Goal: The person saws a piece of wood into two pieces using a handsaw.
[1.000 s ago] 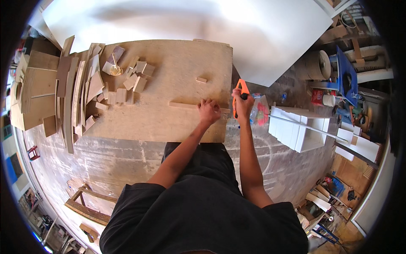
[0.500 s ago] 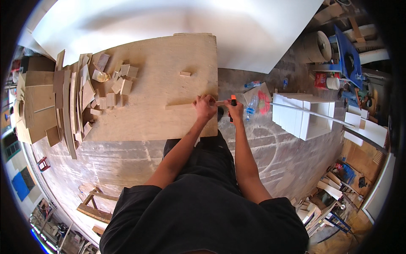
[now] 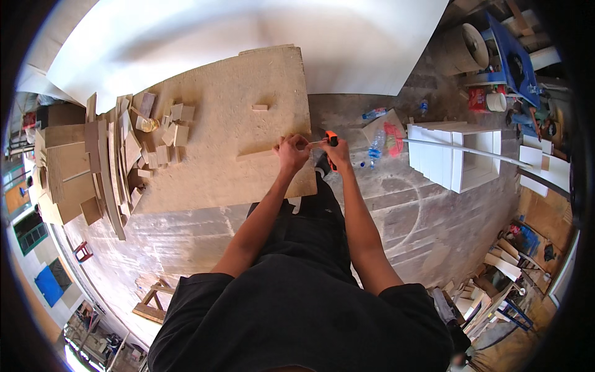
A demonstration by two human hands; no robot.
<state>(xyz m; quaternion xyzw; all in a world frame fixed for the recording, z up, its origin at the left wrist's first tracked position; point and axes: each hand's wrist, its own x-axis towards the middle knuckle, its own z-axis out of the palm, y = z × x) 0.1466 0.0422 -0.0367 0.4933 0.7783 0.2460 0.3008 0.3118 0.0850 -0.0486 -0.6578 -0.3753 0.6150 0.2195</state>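
A thin light wooden strip (image 3: 255,155) lies along the near right part of a large plywood board (image 3: 217,124), its end sticking out past the board's right edge. My left hand (image 3: 291,152) pinches the strip near that edge. Just beyond the edge, my right hand (image 3: 338,154) is wrapped round an orange-and-black handled tool (image 3: 331,137), held roughly upright beside the strip's end. Its exact kind is hard to make out, and my fingers cover much of it. A small wood block (image 3: 260,108) rests farther back on the board.
Several wood offcuts (image 3: 163,154) and long slats (image 3: 111,167) crowd the board's left side. Plastic bottles (image 3: 375,149) and a pink bag (image 3: 393,137) lie on the floor to the right, near a white cabinet (image 3: 455,158). A large white sheet (image 3: 347,49) stands behind.
The whole view has shifted slightly. My hands have come a little closer together, and the orange-and-black tool has tilted in my right hand. My left hand stays on the strip.
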